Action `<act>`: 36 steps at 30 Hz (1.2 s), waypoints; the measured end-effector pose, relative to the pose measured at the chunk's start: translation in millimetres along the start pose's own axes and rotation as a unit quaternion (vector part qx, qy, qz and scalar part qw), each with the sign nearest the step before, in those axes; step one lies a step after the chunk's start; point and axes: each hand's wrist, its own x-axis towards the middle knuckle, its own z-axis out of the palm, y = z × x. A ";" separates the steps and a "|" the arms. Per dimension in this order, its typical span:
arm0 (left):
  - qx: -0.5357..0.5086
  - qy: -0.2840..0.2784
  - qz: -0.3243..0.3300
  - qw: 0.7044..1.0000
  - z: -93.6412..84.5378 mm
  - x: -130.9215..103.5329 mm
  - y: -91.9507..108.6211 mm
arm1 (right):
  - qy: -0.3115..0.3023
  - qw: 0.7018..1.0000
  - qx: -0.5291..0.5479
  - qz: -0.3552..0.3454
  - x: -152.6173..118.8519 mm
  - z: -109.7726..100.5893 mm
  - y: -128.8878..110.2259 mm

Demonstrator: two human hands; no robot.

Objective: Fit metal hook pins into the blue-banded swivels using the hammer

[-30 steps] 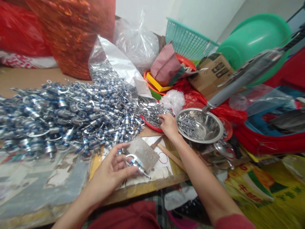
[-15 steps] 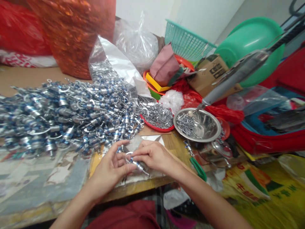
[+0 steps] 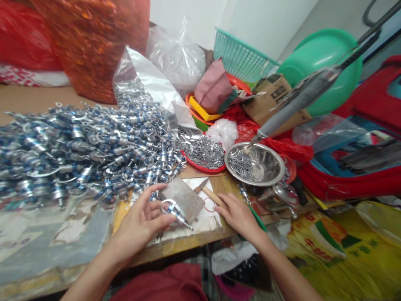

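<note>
My left hand [image 3: 142, 221] pinches a blue-and-silver metal fitting [image 3: 177, 213] with a ring at one end and a thin pin at the other. It hangs over the near edge of a flat grey metal plate [image 3: 184, 198]. On the right, my right hand [image 3: 236, 213] has its fingers around the end of the wooden handle of a small knife [image 3: 213, 195]. The knife's pointed blade lies towards the plate, over white paper [image 3: 216, 219]. Close by on the left spreads a big heap of similar fittings [image 3: 94, 146].
Behind the knife stand a red tray [image 3: 203, 154] of small metal pieces and a steel bowl [image 3: 272, 167] with pins. A grey-handled tool [image 3: 291, 108] hangs above the bowl. A single fitting [image 3: 244, 193] lies beside my right hand. Plastic bags [image 3: 175, 54] line the back.
My right hand has left the fitting and moved right to the knife handle. The fitting stays in my left hand. The plate and knife show more fully.
</note>
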 end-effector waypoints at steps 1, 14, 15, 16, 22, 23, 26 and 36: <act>0.001 0.002 0.000 1.000 0.2 -0.1 0.4 | -0.013 1.000 0.008 0.007 -2.2 1.3 4.4; 0.007 0.009 -0.005 1.000 1.8 -4.7 4.8 | 0.093 0.966 0.026 -0.239 -32.6 -32.5 -62.9; 0.005 0.007 -0.007 1.000 1.7 -4.4 4.9 | 0.064 0.971 0.019 -0.228 -33.4 -29.7 -62.0; 0.003 0.007 -0.009 1.000 1.8 -4.0 5.0 | 0.065 0.974 0.025 -0.218 -34.0 -27.1 -60.8; 0.011 0.006 -0.011 1.000 2.6 -2.4 4.9 | 0.105 0.968 0.071 -0.219 -40.2 -23.3 -62.3; 0.012 0.006 -0.012 1.000 2.6 -2.4 4.8 | 0.071 0.974 0.056 -0.208 -41.2 -23.8 -63.0; 0.010 0.005 -0.012 1.000 1.3 -3.0 5.0 | 0.088 0.976 0.065 -0.186 -43.0 -24.7 -62.4; 0.009 0.012 -0.006 1.000 5.5 -7.0 6.9 | 0.059 0.988 0.078 -0.122 -24.2 -18.0 -53.0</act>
